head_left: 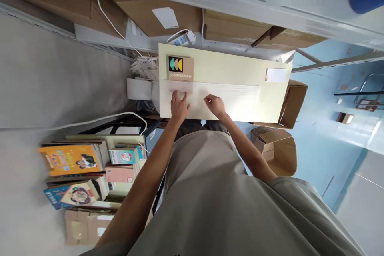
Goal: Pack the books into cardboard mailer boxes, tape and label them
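Note:
A pale cream tabletop (234, 62) lies in front of me with a brown book (187, 66) on its left part. The book's cover carries green, tan and yellow shapes on a black square. A long, translucent white plastic sheet (234, 94) stretches across the tabletop and overlaps the book's lower part. My left hand (179, 106) rests at the book's lower edge over the sheet, its fingers spread. To its right, my right hand (215, 105) is closed with curled fingers above the sheet. Whatever its fingertips pinch, if anything, is too small to make out.
A small white pad (276, 75) lies at the table's right end. Behind the table are cardboard boxes (234, 26) and a power strip (181, 40). Stacked books (72, 159) stand lower left, near a white cable (99, 120). An open carton (280, 150) sits at right.

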{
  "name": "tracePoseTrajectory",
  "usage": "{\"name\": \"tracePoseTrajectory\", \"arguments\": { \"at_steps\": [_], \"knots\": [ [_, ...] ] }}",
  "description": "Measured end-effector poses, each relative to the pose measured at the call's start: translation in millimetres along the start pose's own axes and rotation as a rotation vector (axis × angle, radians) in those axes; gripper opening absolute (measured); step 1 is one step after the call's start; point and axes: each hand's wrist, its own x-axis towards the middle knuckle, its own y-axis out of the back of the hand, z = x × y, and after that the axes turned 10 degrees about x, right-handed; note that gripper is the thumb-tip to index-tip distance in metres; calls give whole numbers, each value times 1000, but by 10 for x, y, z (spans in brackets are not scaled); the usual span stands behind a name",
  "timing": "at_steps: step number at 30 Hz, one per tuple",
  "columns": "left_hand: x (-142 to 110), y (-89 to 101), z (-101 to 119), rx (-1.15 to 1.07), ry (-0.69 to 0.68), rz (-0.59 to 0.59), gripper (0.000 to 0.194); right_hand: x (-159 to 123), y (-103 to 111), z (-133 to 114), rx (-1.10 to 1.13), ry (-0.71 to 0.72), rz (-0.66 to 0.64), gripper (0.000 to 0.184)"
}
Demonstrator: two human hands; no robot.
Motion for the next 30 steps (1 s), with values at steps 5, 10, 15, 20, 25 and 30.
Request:
{"name": "tracePoseTrajectory", "arguments": {
  "at_steps": [5,10,15,20,25,30],
  "knots": [
    [97,92,-216,-43,-55,-8,63,462,-551,-460,20,-161,22,30],
    [395,286,-285,-154,45,99,53,571,-612,-466,88,-322,110,33],
    [977,509,-221,-195,293,213,66,565,-675,-470,128,-388,120,30],
    [1474,653,-376,-229,429,98,79,584,-729,-491,149,-389,100,29],
    [1622,793,-644,-226,260,-11,22,586,-766,-477,213,-373,114,28],
    [1546,854,-415,-345,143,263,19,561,-773,-428,318,-348,131,47]
  ]
}}
